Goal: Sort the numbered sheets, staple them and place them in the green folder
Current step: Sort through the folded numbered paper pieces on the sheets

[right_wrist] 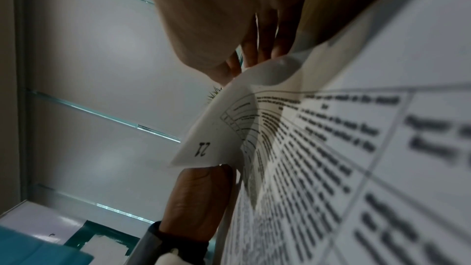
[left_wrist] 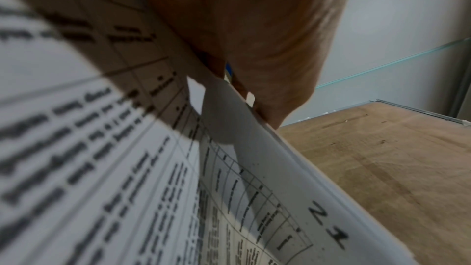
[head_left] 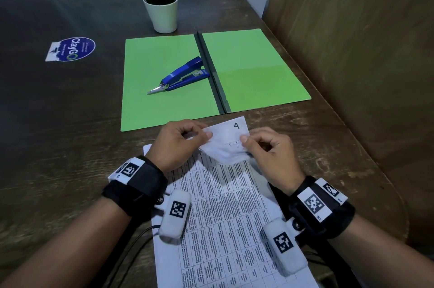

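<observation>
A stack of printed sheets [head_left: 225, 212] lies on the table in front of me. Both hands lift the far end of the top sheet [head_left: 223, 147], which curls up and back. My left hand [head_left: 185, 137] pinches its left part, my right hand [head_left: 256, 144] its right part. A sheet beneath shows a handwritten 4 [head_left: 236, 125] at its far corner. The lifted sheet [left_wrist: 254, 158] carries a printed 21 [right_wrist: 202, 148] in both wrist views. The green folder [head_left: 256, 69] lies open beyond the sheets. A blue stapler [head_left: 183, 74] rests on its left half.
A potted plant [head_left: 160, 10] in a white pot stands behind the folder. A wooden panel [head_left: 352, 53] rises along the table's right edge. A blue and white sticker [head_left: 71, 49] is on the dark table to the left.
</observation>
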The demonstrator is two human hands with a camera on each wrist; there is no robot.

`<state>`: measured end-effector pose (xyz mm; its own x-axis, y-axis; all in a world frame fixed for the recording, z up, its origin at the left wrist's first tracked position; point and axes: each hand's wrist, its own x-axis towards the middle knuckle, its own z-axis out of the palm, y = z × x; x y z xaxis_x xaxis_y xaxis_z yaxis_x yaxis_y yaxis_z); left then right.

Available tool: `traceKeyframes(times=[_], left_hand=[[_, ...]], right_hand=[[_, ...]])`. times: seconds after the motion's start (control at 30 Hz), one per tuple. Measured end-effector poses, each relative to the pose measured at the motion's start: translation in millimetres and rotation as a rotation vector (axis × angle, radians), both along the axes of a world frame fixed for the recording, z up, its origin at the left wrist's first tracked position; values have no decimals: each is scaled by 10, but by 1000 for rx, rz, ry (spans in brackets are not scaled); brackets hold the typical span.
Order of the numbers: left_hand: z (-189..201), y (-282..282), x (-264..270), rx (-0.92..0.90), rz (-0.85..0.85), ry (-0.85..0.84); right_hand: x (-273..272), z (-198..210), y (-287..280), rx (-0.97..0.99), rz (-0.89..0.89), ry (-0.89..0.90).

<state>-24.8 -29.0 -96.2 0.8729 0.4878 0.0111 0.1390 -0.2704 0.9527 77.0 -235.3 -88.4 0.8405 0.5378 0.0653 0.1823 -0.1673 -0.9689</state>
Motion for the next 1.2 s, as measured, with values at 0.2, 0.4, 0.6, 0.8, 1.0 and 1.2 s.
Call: traceKeyframes(times=[0.2,0.4,0.6,0.8,1.0,1.2], left_hand=[[25,0,-27,40,-15,19],[11,10,-16,75,-42,-8],[-36,30,-11,137,-66,-19],[-22,30,-19,145,-101,-10],[-21,41,-14,129,-111,-4],[2,-1,-1,-4,-65,5]], right_hand=[[8,-6,-6,25,-65,119],[1,-22,-19,77,-5,92],[0,-12,1,87,6,-4],[-21,14,2,135,-7,16],[34,-89,-7,61,68,97],[54,-90,-14,21,95,69]])
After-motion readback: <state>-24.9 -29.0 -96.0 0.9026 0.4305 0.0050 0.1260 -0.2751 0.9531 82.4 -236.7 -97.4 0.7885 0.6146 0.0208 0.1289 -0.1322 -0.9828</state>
